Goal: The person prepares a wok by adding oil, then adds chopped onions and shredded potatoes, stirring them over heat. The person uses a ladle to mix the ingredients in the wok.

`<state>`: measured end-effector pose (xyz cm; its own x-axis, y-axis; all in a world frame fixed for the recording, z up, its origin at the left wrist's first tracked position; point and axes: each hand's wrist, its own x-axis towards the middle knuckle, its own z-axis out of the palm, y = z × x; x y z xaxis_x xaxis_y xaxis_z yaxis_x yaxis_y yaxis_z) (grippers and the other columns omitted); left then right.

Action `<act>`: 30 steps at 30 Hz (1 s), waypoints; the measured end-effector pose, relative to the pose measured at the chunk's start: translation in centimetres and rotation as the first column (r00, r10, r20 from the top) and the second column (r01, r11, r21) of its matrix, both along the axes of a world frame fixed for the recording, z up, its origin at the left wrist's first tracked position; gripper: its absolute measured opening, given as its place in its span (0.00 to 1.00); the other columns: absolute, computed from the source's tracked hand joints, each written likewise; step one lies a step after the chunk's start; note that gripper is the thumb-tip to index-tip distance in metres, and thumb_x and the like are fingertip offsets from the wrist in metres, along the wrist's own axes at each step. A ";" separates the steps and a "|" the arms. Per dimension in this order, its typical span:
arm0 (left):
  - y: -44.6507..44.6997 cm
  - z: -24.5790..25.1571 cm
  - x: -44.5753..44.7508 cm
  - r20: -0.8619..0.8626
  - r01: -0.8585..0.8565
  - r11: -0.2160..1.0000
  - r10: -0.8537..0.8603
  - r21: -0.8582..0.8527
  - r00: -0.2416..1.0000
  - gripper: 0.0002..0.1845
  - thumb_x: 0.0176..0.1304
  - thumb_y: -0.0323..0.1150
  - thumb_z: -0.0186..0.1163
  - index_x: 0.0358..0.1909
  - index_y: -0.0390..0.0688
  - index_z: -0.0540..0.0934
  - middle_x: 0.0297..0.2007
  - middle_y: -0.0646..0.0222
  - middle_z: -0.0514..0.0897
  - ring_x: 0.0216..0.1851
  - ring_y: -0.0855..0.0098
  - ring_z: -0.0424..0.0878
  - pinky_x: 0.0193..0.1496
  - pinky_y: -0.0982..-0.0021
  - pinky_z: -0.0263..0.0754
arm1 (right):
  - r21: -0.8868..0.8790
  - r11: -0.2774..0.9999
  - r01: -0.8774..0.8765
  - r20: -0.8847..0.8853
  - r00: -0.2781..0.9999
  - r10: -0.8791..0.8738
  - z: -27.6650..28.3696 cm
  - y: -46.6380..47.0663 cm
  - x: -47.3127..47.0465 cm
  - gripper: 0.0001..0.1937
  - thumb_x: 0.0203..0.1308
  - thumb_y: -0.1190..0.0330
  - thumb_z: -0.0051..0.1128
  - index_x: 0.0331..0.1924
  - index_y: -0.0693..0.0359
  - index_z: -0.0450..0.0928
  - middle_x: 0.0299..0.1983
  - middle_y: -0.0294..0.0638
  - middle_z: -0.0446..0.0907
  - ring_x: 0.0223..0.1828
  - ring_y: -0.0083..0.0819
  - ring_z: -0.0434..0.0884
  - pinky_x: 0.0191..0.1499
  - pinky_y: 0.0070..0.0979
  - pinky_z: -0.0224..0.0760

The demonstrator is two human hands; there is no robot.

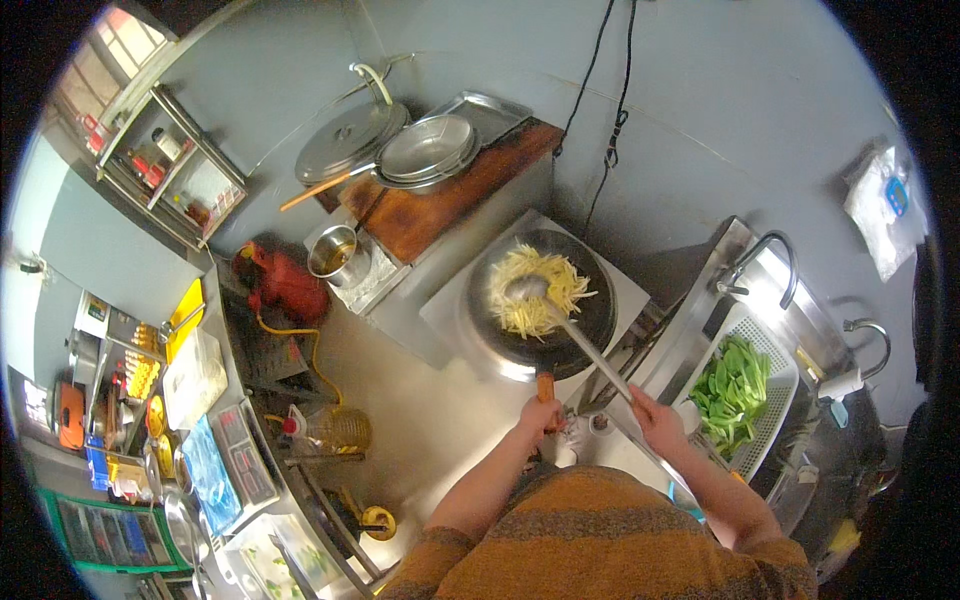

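A dark wok [491, 349] sits on a metal-topped stove with pale shredded vegetable [525, 315], perhaps potato, heaped in it. My left hand [541, 416] is wrapped around the wok's wooden handle [546, 386]. In my right hand [658, 421] is the shaft of a long metal ladle [592, 352], which slants up and left into the wok. The ladle's round bowl [526, 286] rests on or in the shreds, and part of it is hidden by them.
At right, a white perforated basket [780, 386] of green leaves [731, 397] stands by the faucet [784, 255]. Left of the stove are a small metal pot [337, 256], stacked pans [427, 150] and a red gas cylinder [289, 285]. An oil jug [337, 431] stands lower left.
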<state>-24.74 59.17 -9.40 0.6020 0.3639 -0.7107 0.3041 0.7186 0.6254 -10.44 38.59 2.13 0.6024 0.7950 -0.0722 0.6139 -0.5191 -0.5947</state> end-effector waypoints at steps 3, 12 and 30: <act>-0.3 -0.4 0.0 0.036 -0.030 1.000 0.030 -0.004 0.999 0.12 0.48 0.25 0.57 0.33 0.35 0.66 0.21 0.63 0.71 0.18 0.65 0.76 0.19 0.65 0.76 | 0.026 0.992 0.124 -0.090 0.989 -0.121 -3.3 4.4 3.1 0.22 0.63 0.59 0.43 0.62 0.36 0.61 0.21 0.49 0.76 0.18 0.45 0.76 0.22 0.37 0.68; -0.3 1.2 0.1 -0.008 -0.015 1.000 0.016 0.022 1.000 0.08 0.47 0.24 0.56 0.28 0.35 0.68 0.20 0.63 0.72 0.17 0.66 0.74 0.18 0.66 0.74 | -0.155 0.984 0.084 -0.749 0.640 -0.172 1.1 11.4 3.5 0.23 0.64 0.58 0.46 0.63 0.38 0.59 0.13 0.33 0.64 0.12 0.20 0.65 0.14 0.23 0.60; 0.0 0.8 0.2 0.001 -0.034 0.999 0.034 0.008 0.999 0.10 0.50 0.26 0.57 0.32 0.35 0.67 0.22 0.64 0.71 0.19 0.65 0.76 0.20 0.65 0.78 | -0.110 0.992 -0.065 -0.199 0.979 0.042 8.2 -4.8 0.2 0.21 0.62 0.64 0.45 0.61 0.40 0.63 0.21 0.51 0.75 0.18 0.42 0.76 0.26 0.33 0.71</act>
<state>-24.51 59.17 -8.64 0.5902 0.3895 -0.7070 0.2789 0.7236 0.6314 -10.28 33.83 10.33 0.5243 0.8050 -0.2775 0.5203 -0.5609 -0.6440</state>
